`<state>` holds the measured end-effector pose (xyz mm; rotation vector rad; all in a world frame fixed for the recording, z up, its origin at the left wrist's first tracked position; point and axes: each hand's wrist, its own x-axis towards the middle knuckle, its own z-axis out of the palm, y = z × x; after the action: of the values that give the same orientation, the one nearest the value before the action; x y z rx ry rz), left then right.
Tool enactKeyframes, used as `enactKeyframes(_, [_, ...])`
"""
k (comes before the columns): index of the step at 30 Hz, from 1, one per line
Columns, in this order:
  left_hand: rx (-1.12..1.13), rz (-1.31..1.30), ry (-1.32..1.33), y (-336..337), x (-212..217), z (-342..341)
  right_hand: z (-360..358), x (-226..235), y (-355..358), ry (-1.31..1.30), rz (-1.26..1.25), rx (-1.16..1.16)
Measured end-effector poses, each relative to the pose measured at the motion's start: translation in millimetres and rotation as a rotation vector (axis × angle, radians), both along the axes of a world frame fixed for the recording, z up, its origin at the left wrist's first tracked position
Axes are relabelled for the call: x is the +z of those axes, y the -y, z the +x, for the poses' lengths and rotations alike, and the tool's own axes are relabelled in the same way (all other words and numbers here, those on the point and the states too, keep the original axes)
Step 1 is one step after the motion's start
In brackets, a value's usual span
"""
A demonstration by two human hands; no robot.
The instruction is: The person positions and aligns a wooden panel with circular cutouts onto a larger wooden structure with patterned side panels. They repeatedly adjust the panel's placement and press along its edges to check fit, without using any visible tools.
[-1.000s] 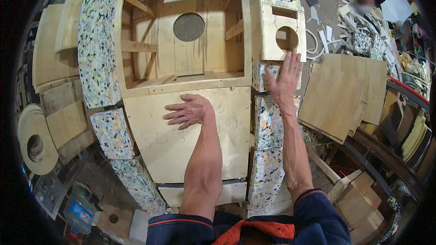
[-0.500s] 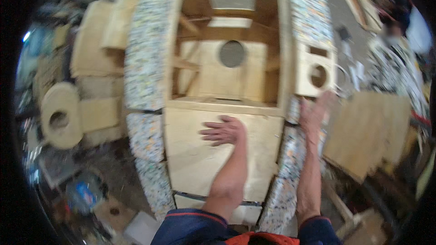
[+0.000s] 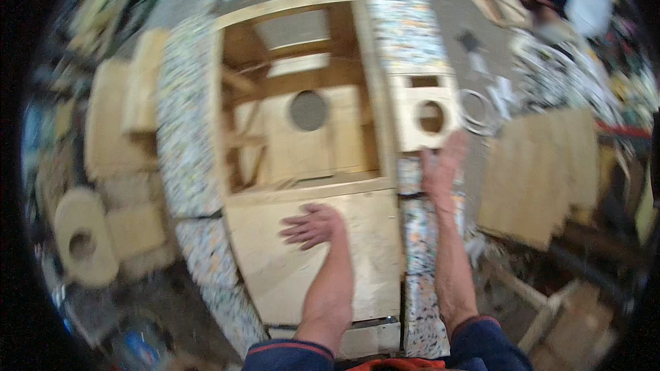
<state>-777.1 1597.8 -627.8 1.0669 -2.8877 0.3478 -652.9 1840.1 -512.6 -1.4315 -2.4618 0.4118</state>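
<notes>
A large open wooden frame (image 3: 302, 130) with a round hole in its inner panel stands in front of me, flanked by speckled foam pads (image 3: 185, 130). My left hand (image 3: 313, 225) lies flat, fingers spread, on the plywood panel (image 3: 275, 261) that covers the frame's near part. My right hand (image 3: 440, 168) rests flat on the right speckled foam strip (image 3: 423, 227), just below a small wooden box with a round hole (image 3: 423, 117). Neither hand holds anything. The picture is blurred.
Plywood sheets (image 3: 540, 172) lie stacked at the right. Wooden blocks and a round disc with a hole (image 3: 82, 244) sit at the left. A coil of white cord (image 3: 476, 110) lies beside the small box. Clutter and a person fill the far right.
The view has swung, so the frame now sits more to the right and appears larger. Both hands stay flat in about the same places on the panel and foam strip.
</notes>
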Motion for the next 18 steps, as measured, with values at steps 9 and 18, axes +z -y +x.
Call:
enactKeyframes(9, [0.035,0.026,0.033,5,-10,-4,-8,7,3,-0.005,0.038,-0.013])
enactKeyframes(18, [0.069,0.096,0.085,9,-17,-4,-9,27,-1,-0.166,0.292,-0.093])
